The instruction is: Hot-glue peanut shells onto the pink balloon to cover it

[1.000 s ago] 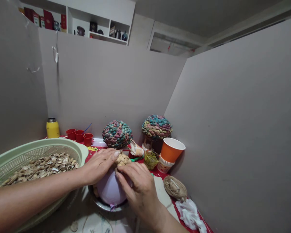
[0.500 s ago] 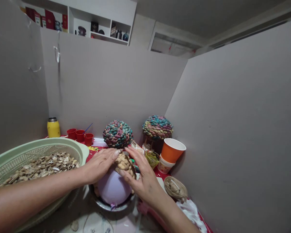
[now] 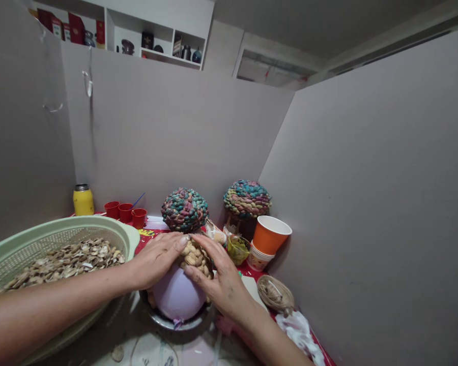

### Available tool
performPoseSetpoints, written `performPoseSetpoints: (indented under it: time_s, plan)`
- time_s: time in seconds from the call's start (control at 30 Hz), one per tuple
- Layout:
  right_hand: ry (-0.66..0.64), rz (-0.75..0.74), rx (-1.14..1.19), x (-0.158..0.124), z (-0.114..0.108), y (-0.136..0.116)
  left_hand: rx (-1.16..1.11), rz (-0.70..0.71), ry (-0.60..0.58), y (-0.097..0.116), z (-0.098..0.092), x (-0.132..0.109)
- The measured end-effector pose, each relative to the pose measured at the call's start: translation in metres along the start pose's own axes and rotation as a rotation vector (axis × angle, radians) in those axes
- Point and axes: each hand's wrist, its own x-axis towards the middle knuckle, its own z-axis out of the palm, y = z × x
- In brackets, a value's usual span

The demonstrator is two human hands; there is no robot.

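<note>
A light purple balloon, knotted end toward me, rests in a round metal bowl. Peanut shells cover its upper far side. My left hand lies over the left of the shells, fingers stretched out and pointing right. From the right, my right hand is spread over them, its thumb on their near edge and its fingers across the far side. The fingertips of both hands almost meet at the top. Some shells are hidden beneath the hands and low in the bowl.
A green basket of shell pieces stands left. Behind are a yellow bottle, red cups and two colourful shell-covered domes. At right are an orange paper cup, coiled twine and a white plastic bag.
My right hand's fingers have shifted slightly left over the shells, closer to my left hand. My left hand and the balloon have hardly moved.
</note>
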Motion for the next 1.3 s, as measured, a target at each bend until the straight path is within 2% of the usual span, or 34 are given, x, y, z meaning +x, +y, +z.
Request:
performPoseSetpoints:
  time_s: [0.37,0.5,0.67,0.87,1.0,1.1,1.2,1.23,1.3]
  plan:
    - [0.027,-0.003,0.073,0.000,0.001,-0.002,-0.058,0.000,0.015,0.001,-0.001,0.000]
    - [0.047,0.023,0.090,0.002,-0.010,-0.008,-0.106,-0.023,0.029,-0.001,-0.005,0.003]
    - [-0.046,0.088,-0.070,0.000,-0.033,-0.009,-0.159,-0.039,0.021,-0.004,-0.018,0.002]
    - [-0.187,0.255,-0.233,-0.043,-0.055,0.013,-0.170,-0.047,0.017,0.002,-0.034,-0.011]
    - [-0.301,0.371,-0.339,-0.077,-0.053,0.024,-0.139,-0.112,0.112,0.016,-0.037,-0.030]
    - [-0.365,0.410,-0.387,-0.089,-0.049,0.025,-0.140,-0.172,0.135,0.031,-0.032,-0.057]
    - [-0.389,0.430,-0.425,-0.094,-0.047,0.023,-0.094,-0.169,0.014,0.038,-0.017,-0.089]
    - [-0.396,0.436,-0.434,-0.095,-0.046,0.023,-0.054,-0.128,-0.054,0.036,-0.009,-0.098]
    - [-0.405,0.443,-0.445,-0.096,-0.045,0.023,-0.024,0.082,-0.236,0.026,0.012,-0.112]
